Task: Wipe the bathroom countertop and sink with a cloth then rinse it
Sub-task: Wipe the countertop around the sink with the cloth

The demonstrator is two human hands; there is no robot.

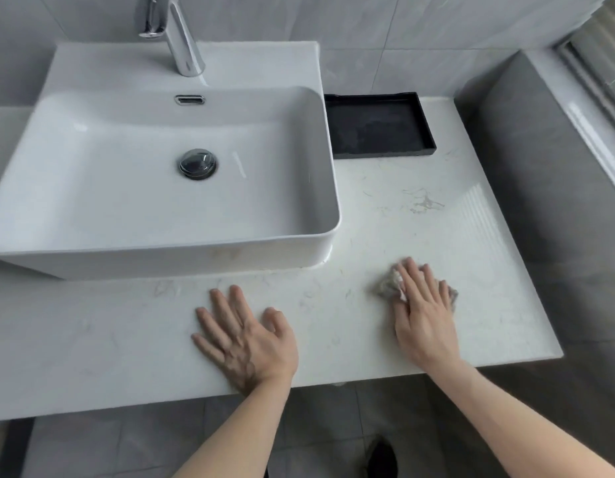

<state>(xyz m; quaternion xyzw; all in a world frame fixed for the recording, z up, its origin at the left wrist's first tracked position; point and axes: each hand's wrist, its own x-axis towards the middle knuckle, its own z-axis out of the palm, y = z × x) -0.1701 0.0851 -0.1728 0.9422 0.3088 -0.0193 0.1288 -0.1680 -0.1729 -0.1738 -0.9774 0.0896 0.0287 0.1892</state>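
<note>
A white marble countertop point(420, 215) carries a white rectangular vessel sink point(154, 250) on its left part. My right hand point(421, 310) lies flat on a crumpled grey-white cloth point(389, 284), pressing it onto the counter to the right of the sink's front corner. My left hand point(244, 336) rests palm down with fingers spread on the bare counter in front of the sink, holding nothing. A chrome faucet point(182, 39) stands behind the basin, and a chrome drain plug point(197, 163) sits in the basin floor.
A shallow black tray point(378, 127) sits at the back of the counter, beside the sink. Grey tiled walls rise behind and to the right, with a window ledge point(596, 108) at far right. The counter's front edge runs just under my wrists, with grey floor tiles below.
</note>
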